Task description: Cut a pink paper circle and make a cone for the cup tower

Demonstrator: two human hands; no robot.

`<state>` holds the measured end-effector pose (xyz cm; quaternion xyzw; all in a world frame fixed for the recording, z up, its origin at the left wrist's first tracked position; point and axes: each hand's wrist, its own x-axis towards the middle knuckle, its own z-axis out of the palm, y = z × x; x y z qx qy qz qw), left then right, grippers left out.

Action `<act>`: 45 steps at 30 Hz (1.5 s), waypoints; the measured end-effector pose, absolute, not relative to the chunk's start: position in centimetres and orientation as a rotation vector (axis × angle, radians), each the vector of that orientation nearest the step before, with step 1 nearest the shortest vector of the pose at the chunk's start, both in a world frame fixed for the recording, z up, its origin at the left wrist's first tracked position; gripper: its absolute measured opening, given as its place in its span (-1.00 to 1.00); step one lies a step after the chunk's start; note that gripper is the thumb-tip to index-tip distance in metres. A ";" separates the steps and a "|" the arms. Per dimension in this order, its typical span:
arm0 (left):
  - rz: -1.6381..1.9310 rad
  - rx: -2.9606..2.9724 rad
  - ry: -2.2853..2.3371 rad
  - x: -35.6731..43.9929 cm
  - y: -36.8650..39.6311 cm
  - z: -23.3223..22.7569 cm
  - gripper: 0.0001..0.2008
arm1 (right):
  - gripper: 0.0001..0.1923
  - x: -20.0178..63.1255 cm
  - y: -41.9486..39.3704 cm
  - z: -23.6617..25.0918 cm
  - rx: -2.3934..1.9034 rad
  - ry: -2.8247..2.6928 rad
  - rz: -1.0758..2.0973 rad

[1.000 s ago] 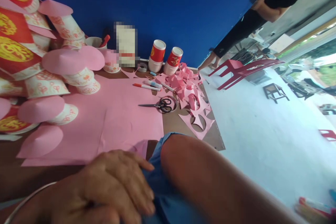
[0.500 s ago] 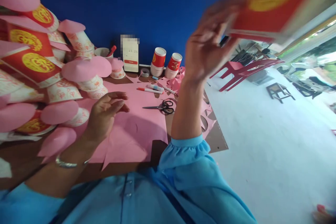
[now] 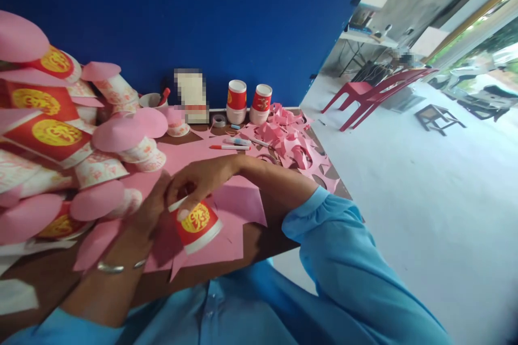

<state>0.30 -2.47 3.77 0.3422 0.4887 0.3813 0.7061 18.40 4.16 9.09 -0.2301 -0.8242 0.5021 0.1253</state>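
Fingers of the right hand (image 3: 202,180) pinched the upturned red cup (image 3: 197,225) at its base on the near pink paper (image 3: 238,210), the left hand (image 3: 151,210) closed beside it, and steadying would best come from pressing straight down

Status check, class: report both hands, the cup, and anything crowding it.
Right hand grips red paper cup from above, upside down on pink paper. Left hand steadies its side. Stacked cups crowd the left.
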 end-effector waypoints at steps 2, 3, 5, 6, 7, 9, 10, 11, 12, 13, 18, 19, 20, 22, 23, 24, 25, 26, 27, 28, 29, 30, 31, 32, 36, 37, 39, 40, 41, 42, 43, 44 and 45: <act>0.859 0.729 1.075 0.4 -2.4 3.4 -0.17 | -0.61 18.8 4.2 8.8 -0.608 -2.477 1.456; 0.893 0.746 1.037 0.4 -2.2 3.1 -0.15 | -0.61 19.1 4.3 8.6 -0.645 -2.463 1.376; 0.953 0.812 0.938 0.3 -1.4 2.6 -0.17 | -0.57 19.6 4.4 8.4 -0.769 -2.354 1.153; 0.959 0.851 0.898 0.2 -1.1 2.3 -0.22 | -0.54 19.8 4.5 8.2 -0.806 -2.303 1.082; 0.952 0.887 0.873 0.1 -0.8 2.2 -0.28 | -0.53 20.0 4.6 7.9 -0.822 -2.260 1.051; 0.914 0.929 0.871 0.1 -0.5 2.0 -0.36 | -0.57 20.2 4.9 7.1 -0.836 -2.169 1.062; 0.893 0.932 0.881 0.2 -0.5 2.0 -0.39 | -0.60 20.3 5.0 6.6 -0.853 -2.115 1.071; 0.877 0.924 0.889 0.3 -0.5 1.9 -0.41 | -0.64 20.3 5.2 6.0 -0.884 -2.056 1.059; 0.870 0.908 0.891 0.5 -0.6 1.9 -0.42 | -0.67 20.2 5.4 5.3 -0.927 -1.998 1.027; 0.877 0.891 0.885 0.7 -0.7 1.8 -0.43 | -0.71 20.2 5.5 4.6 -0.976 -1.946 0.978; 1.003 0.788 0.837 1.2 -1.3 1.2 -0.37 | -0.75 19.7 5.9 1.8 -1.195 -1.836 0.740; 1.029 0.753 0.821 1.1 -1.3 1.1 -0.36 | -0.77 19.6 5.9 1.4 -1.225 -1.871 0.698; 1.028 0.724 0.803 1.1 -1.3 0.9 -0.36 | -0.79 19.6 5.9 1.1 -1.252 -1.916 0.651; 1.078 0.679 0.771 0.9 -1.2 0.7 -0.39 | -0.81 19.6 5.9 0.8 -1.276 -2.062 0.560; 1.096 0.673 0.766 0.9 -1.1 0.6 -0.43 | -0.81 19.7 5.9 0.8 -1.296 -2.126 0.519; 1.121 0.675 0.772 0.9 -1.0 0.6 -0.46 | -0.81 19.8 5.9 1.0 -1.302 -2.190 0.489; 1.147 0.680 0.782 0.9 -1.0 0.6 -0.49 | -0.80 20.0 5.8 1.3 -1.302 -2.260 0.467; 1.169 0.693 0.793 1.0 -0.9 0.6 -0.50 | -0.80 20.3 5.8 1.8 -1.306 -2.324 0.449; 1.194 0.708 0.804 1.2 -0.9 0.6 -0.50 | -0.80 20.6 5.8 2.3 -1.309 -2.385 0.433; 1.216 0.726 0.812 1.3 -0.9 0.6 -0.49 | -0.81 21.0 5.8 2.9 -1.317 -2.442 0.414; 1.235 0.744 0.815 1.5 -0.9 0.7 -0.47 | -0.82 21.4 5.8 3.6 -1.326 -2.492 0.383; 1.253 0.761 0.813 1.7 -0.9 0.7 -0.46 | -0.82 21.8 5.7 4.2 -1.335 -2.537 0.342; 1.266 0.776 0.810 1.8 -0.9 0.8 -0.45 | -0.82 22.2 5.6 4.8 -1.344 -2.577 0.303; 1.274 0.790 0.808 1.9 -0.9 0.8 -0.44 | -0.82 22.7 5.3 5.3 -1.355 -2.610 0.272; 1.265 0.884 0.864 2.1 -1.2 0.8 -0.41 | -0.78 24.1 3.7 5.8 -1.414 -2.695 0.312; 1.252 0.922 0.883 2.1 -1.3 0.7 -0.40 | -0.74 24.4 3.3 5.5 -1.408 -2.723 0.333; 1.226 0.992 0.911 1.9 -1.3 0.5 -0.41 | -0.66 24.8 2.6 4.8 -1.354 -2.786 0.344; 1.218 1.020 0.920 1.9 -1.3 0.4 -0.42 | -0.65 24.9 2.4 4.4 -1.314 -2.810 0.346; 1.211 1.043 0.929 1.8 -1.2 0.4 -0.42 | -0.68 25.1 2.4 4.0 -1.286 -2.824 0.351; 1.207 1.061 0.942 1.8 -1.2 0.3 -0.42 | -0.73 25.3 2.4 3.8 -1.282 -2.822 0.360; 1.202 1.080 0.956 1.8 -1.1 0.3 -0.43 | -0.78 25.5 2.5 3.6 -1.302 -2.811 0.376; 1.200 1.098 0.970 1.8 -1.1 0.4 -0.43 | -0.80 25.7 2.7 3.6 -1.343 -2.792 0.393; 1.201 1.115 0.984 1.9 -1.1 0.5 -0.44 | -0.78 26.0 2.9 3.6 -1.392 -2.769 0.407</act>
